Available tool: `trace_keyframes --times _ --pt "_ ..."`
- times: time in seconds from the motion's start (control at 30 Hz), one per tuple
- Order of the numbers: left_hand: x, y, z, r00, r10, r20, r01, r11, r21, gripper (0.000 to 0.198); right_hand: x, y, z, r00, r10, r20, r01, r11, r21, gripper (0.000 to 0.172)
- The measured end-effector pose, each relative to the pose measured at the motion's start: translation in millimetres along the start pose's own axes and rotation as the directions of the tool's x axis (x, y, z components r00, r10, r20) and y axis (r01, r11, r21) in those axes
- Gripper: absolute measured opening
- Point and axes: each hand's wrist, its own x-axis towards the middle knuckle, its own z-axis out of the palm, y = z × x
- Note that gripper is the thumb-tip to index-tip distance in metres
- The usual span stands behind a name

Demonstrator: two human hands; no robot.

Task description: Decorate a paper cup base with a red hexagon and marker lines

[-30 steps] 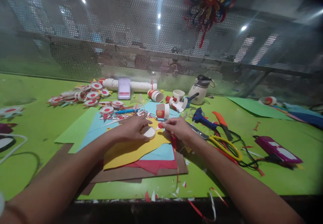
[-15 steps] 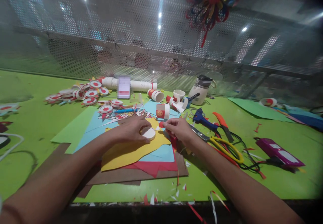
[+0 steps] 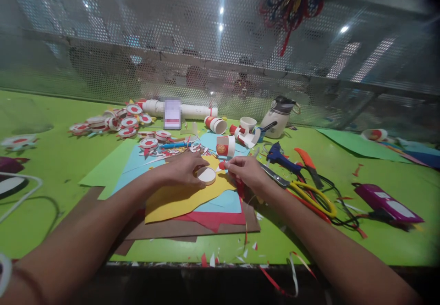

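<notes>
My left hand (image 3: 185,169) curls its thumb and fingers around the edge of a small white disc (image 3: 206,175), shaped like a cut-off paper cup base. The disc is over a yellow paper sheet (image 3: 175,205). Just to its right, my right hand (image 3: 249,173) pinches a small red paper piece (image 3: 222,165) between thumb and fingertips, apart from the disc. Under the yellow sheet lie a light blue sheet (image 3: 225,202), red paper and brown cardboard (image 3: 237,229). Behind the hands a cut paper cup (image 3: 225,146) stands among paper scraps.
Yellow-handled scissors (image 3: 314,197), a blue glue gun (image 3: 283,160), an orange cutter (image 3: 305,158) and a purple device (image 3: 388,202) lie at right. Decorated discs (image 3: 129,122) are piled back left. A phone (image 3: 172,114), cup stack (image 3: 199,111) and jug (image 3: 276,119) stand behind.
The whole view has shifted slightly right and up. Both hands keep nearly the same grips, the left on the white disc and the right on the red paper piece.
</notes>
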Motion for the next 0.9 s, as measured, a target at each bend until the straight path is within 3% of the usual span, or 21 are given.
trace_keyframes --times 0.2,0.9 --pt "0.7 2.0 0.1 0.999 0.017 0.049 -0.021 0.997 0.069 0.037 0.7 1.2 0.2 1.000 0.001 0.000 -0.001 1.000 0.009 0.034" --pt "1.0 6.6 -0.5 0.998 -0.025 0.057 0.015 0.987 0.160 0.039 3.0 3.5 -3.8 0.994 -0.013 -0.110 0.005 0.997 -0.078 0.026"
